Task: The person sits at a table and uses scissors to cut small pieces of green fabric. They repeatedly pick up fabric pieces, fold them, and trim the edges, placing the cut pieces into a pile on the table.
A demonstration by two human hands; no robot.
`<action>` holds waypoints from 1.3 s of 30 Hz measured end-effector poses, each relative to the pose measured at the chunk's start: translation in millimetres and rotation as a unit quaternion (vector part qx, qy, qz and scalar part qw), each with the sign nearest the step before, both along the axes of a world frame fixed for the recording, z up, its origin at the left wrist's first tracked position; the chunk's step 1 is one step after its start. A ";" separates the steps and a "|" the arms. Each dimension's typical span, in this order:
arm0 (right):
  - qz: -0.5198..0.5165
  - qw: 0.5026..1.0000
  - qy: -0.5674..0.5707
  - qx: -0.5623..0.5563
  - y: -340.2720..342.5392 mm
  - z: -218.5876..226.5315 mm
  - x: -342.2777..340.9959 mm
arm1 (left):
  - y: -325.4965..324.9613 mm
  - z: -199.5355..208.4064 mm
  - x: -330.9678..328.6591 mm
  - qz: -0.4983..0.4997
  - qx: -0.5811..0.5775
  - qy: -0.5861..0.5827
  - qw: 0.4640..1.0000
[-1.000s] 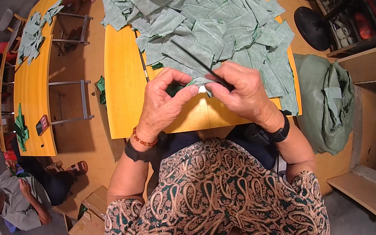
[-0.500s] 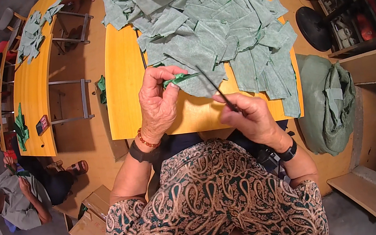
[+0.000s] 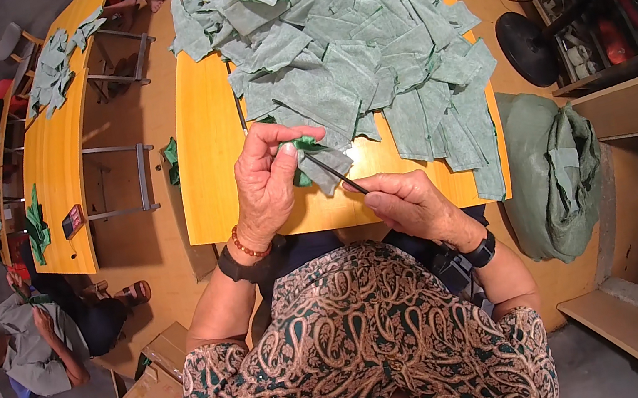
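Observation:
My left hand [image 3: 268, 175] pinches a small green fabric piece [image 3: 322, 166] above the table's near edge; its bright green side shows at the fingertips and its pale side hangs to the right. In my right hand [image 3: 411, 202] is a thin black rod [image 3: 339, 175], gripped near its lower end. The rod's far tip lies against or inside the fabric piece; which one I cannot tell. Just beyond both hands spreads a large heap of pale green fabric pieces [image 3: 348, 68] on the yellow table [image 3: 208, 150].
A stuffed green sack [image 3: 541, 187] stands right of the table. At the left is a second yellow table [image 3: 63, 191] with more fabric pieces. A seated person [image 3: 39, 339] handles something green there. A cardboard box [image 3: 156, 395] sits on the floor, lower left.
The rod has swung from slanting above the fabric piece to meeting it, its tip now at the cloth. My right hand has moved slightly down. The fabric piece is more bunched at my left fingers.

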State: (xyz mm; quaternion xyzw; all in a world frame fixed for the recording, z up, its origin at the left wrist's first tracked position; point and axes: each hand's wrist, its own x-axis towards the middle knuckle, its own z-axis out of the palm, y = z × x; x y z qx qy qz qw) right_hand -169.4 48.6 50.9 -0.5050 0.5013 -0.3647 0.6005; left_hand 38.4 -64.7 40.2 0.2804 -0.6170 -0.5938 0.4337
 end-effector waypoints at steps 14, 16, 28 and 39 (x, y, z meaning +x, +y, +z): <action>-0.086 0.992 -0.092 -0.033 0.8 -15.4 7.3 | 17.7 -28.8 -3.9 0.042 0.024 -0.007 0.999; -0.067 0.993 -0.084 -0.053 -1.7 -14.2 5.2 | 13.5 -22.4 -11.7 0.028 0.002 0.057 0.998; -0.068 0.995 -0.043 -0.062 -1.2 -20.7 6.5 | 7.9 -17.1 -4.8 -0.001 -0.003 0.015 1.000; -0.092 0.991 -0.071 -0.069 -14.4 -34.3 22.3 | 38.9 -41.5 -10.6 0.036 0.016 -0.056 0.998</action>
